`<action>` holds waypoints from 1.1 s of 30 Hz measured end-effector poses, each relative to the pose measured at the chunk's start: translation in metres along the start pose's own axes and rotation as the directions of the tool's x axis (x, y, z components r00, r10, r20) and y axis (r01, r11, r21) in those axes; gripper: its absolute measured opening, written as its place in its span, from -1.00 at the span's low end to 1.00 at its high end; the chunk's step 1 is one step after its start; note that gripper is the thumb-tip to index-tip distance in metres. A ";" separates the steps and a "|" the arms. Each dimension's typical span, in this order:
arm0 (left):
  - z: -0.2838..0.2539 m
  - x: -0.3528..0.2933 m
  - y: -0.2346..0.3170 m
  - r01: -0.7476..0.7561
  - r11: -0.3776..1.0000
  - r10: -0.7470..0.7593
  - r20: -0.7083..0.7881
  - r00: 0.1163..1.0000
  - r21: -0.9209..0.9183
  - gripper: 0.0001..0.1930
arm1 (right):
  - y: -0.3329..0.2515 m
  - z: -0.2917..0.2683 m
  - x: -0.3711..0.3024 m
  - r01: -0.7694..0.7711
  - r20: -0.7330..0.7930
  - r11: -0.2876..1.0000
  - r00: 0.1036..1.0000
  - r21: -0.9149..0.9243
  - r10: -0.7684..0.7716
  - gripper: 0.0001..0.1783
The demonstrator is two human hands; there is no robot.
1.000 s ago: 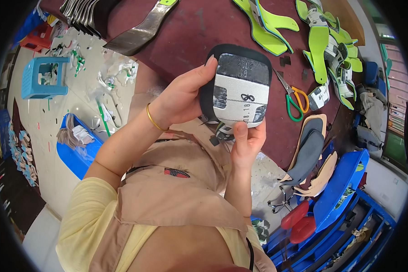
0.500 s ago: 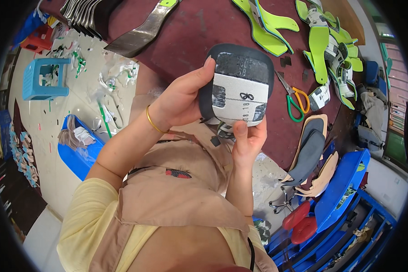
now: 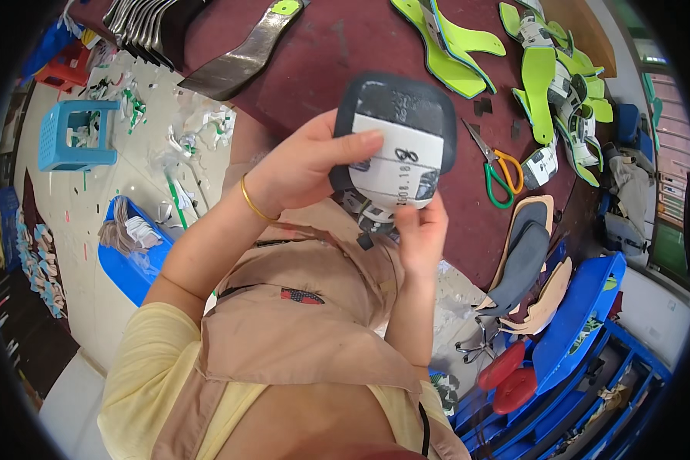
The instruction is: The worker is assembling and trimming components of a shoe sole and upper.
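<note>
I hold up a rounded dark shoe part [image 3: 395, 107] with a white patch across its face. My left hand [image 3: 307, 157] grips its left side, the thumb lying over the white patch and the fingers hidden behind. At the lower edge, my right hand [image 3: 423, 241] is closed, thumb and fingers pinching the rim. A black-and-white patterned piece [image 3: 372, 213] hangs just below the part, above my lap; whether they are joined I cannot tell. Scissors [image 3: 498, 172] with green and orange handles lie on the dark red table [image 3: 345, 46] to the right.
Lime-green insoles [image 3: 540, 84] lie at the far right. Curved metal pieces [image 3: 238, 65] rest at the far left. Dark grey sole shapes [image 3: 525, 253] sit beside a blue bin [image 3: 583, 322]. On the littered floor stand a light-blue stool [image 3: 77, 134] and a blue tray [image 3: 134, 261].
My left thumb has slid from the part's upper left edge onto the white patch. The part has shifted slightly left and tilted. My right hand remains at the lower rim.
</note>
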State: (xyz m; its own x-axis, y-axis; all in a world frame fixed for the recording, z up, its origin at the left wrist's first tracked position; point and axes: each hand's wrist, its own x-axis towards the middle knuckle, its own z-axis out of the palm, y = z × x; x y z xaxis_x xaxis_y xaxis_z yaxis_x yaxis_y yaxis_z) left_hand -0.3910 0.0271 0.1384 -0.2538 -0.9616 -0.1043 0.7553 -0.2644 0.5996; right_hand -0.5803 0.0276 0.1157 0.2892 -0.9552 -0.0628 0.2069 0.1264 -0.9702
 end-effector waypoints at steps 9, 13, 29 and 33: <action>-0.006 0.005 0.017 0.105 0.963 -0.107 0.004 0.994 -0.248 -0.62 | -0.018 -0.022 0.035 -0.057 0.293 0.998 0.955 0.031 0.045 -0.62; -0.008 0.006 0.019 0.163 0.936 -0.167 0.014 0.986 -0.310 -0.64 | -0.009 -0.026 0.048 -0.038 0.501 0.999 0.864 -0.025 0.045 -0.83; -0.008 0.014 0.037 0.242 0.969 -0.242 -0.004 0.970 0.049 -0.65 | 0.011 -0.033 0.034 -0.338 0.547 0.861 0.833 0.380 0.086 -0.69; -0.009 0.017 0.037 0.229 0.967 -0.232 0.021 0.972 0.113 -0.63 | 0.012 -0.038 0.029 -0.396 0.544 0.789 0.834 0.470 0.095 -0.65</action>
State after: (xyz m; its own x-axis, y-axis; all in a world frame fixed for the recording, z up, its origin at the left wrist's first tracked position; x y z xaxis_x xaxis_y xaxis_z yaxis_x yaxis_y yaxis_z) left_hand -0.3616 0.0006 0.1515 -0.4352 -0.8720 -0.2240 0.6037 -0.4672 0.6459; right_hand -0.6047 -0.0091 0.0930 0.7691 -0.6389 -0.0169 0.4879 0.6039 -0.6303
